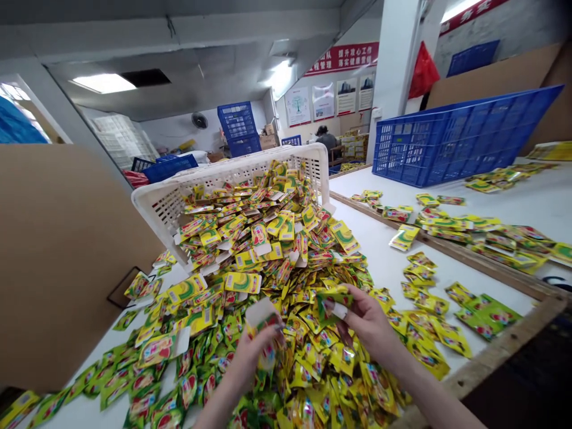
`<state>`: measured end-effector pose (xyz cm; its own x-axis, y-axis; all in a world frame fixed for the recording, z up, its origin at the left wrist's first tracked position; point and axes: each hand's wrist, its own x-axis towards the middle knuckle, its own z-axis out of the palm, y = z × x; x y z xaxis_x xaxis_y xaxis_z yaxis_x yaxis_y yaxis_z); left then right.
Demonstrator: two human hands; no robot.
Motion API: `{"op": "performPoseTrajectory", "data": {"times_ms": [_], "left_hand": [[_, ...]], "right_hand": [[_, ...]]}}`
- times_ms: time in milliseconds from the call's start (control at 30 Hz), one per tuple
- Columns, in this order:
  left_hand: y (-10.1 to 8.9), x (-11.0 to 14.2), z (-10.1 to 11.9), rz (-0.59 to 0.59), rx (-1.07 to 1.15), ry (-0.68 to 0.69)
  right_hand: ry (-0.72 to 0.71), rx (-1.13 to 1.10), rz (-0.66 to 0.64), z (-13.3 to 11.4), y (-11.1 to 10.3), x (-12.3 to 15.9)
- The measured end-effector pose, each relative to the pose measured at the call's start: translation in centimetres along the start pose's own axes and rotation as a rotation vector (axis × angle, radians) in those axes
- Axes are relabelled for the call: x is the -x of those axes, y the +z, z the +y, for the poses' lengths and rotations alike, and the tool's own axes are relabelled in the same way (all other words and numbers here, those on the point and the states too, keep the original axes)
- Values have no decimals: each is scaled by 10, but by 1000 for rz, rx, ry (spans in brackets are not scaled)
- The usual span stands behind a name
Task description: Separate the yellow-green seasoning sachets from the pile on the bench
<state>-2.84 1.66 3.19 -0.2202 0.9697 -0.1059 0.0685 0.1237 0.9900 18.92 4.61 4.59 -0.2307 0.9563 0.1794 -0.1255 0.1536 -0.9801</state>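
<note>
In my left hand point(257, 348) is a small printed carton point(259, 313), its pale flap standing up; the hand is slightly blurred. My right hand point(369, 322) pinches a green and yellow sachet point(329, 302) level with the carton and to its right. Something white is wrapped around one digit of that hand. Under both hands spreads a heap of yellow sachets point(326, 363), with green sachets point(187, 381) to the left. Beyond them, flat yellow cartons point(243, 282) spill out of a tipped white basket point(324, 164).
A blue crate point(420, 149) stands on the table at the right, behind a wooden edge strip point(487, 262). More sachet piles point(465, 223) lie along that strip. Brown cardboard point(67, 262) rises close on the left. Another person point(328, 140) sits in the background.
</note>
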Motion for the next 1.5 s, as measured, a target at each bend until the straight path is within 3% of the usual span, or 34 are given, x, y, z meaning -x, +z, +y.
{"op": "performPoseTrajectory", "data": {"times_ms": [67,167,267,400,500,567,700,800,933,1000,1033,1067,1100,1167,1233,1300,1400,1500], "left_hand": [[22,26,5,-142,139,-148],[36,46,12,-241,263,-225],[34,48,10,-280,214,-177],[33,42,-4,-457,19,-100],[39,43,-7,-515,28,24],[40,45,-6,-570,66,18],[32,51,-11,-695,54,-102],[33,55,-20,-744,2,-176],[41,57,-21,-844,17,-80],[35,53,-15,-845,-23,8],[28,49,-11,-788,-100,67],[18,42,-8,-690,-226,143],[6,34,-5,-558,-396,226],[-22,13,-5,-272,-782,406],[-46,-8,-12,-200,-1000,454],[-59,-25,-22,-185,-1051,467],[-63,-39,-34,-163,-1046,487],[-62,-43,-36,-131,-1002,488]], "right_hand": [[13,-171,-69,-15,15,-4],[-143,-118,-184,-23,33,-6],[-299,222,-312,-28,35,-3],[-258,635,-556,-42,25,5],[-248,730,-714,-50,20,11],[-201,685,-705,-48,15,16],[-233,612,-524,-30,5,32],[-229,570,-625,-22,8,47],[-154,489,-723,-27,8,59],[-173,547,-636,-31,-13,52],[-198,624,-514,-32,-32,45],[-240,730,-348,-34,-53,36],[-280,875,-87,-37,-76,24],[-230,1237,421,-41,-113,-1],[-195,1459,608,-42,-122,-21],[-209,1403,483,-35,-92,-29],[-261,1134,-10,-9,-4,-25],[-285,1063,-180,19,66,-17]]}}
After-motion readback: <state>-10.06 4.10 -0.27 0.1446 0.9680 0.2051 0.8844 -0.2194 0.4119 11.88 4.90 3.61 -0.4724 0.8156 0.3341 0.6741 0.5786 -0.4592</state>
